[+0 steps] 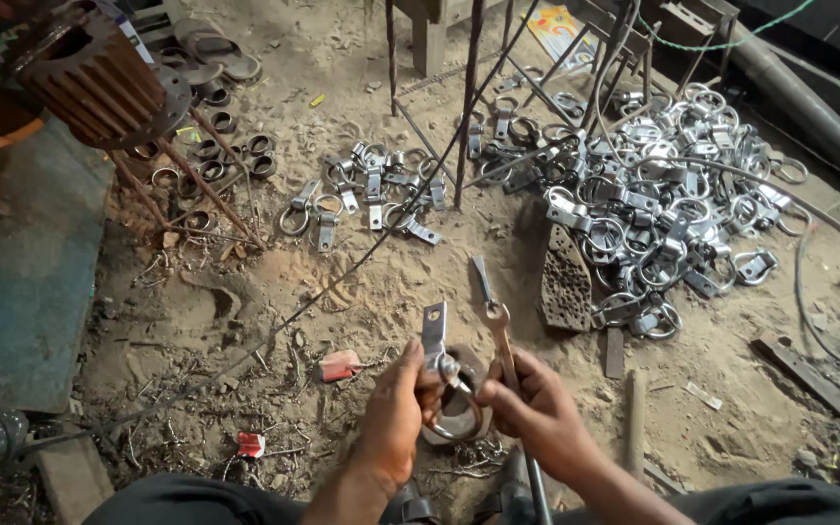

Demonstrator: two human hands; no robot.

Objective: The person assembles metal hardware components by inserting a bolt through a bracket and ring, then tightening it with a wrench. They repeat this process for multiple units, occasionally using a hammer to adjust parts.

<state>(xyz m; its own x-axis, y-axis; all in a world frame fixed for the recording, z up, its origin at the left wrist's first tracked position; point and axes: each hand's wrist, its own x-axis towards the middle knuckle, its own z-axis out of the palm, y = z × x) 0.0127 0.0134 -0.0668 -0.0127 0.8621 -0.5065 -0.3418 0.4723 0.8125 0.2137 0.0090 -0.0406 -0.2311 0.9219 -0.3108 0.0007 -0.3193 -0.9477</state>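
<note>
Seated low over sandy, littered ground, knees at the bottom edge of the head view. Left hand (393,413) clenched around a shiny metal clamp (437,350), its flat perforated strap pointing up and its ring end down inside the fist. Right hand (535,408) wrapped tight around the shaft of a spanner (498,335), open jaw end raised just beside the strap, nearly touching the clamp's bolt. Both hands close together, right above a dark, worn ring-shaped block (459,413) set in the dirt.

Beyond, to the upper right, a large heap of finished silver clamps (668,185), rings and straps tangled together. A smaller scatter of clamps (367,194) near the centre, well apart from the hands. Dark unplated rings (221,156) at the upper left, beside a rusty finned motor housing (94,78). A perforated dark metal plate (566,282) lying between the hands and the big heap. Thin steel rods (469,97) standing upright and slanting across the middle. A small red scrap (340,366) on the ground left of the left hand, near but not touching. Blue-green sheet (17,282) along the left edge.
</note>
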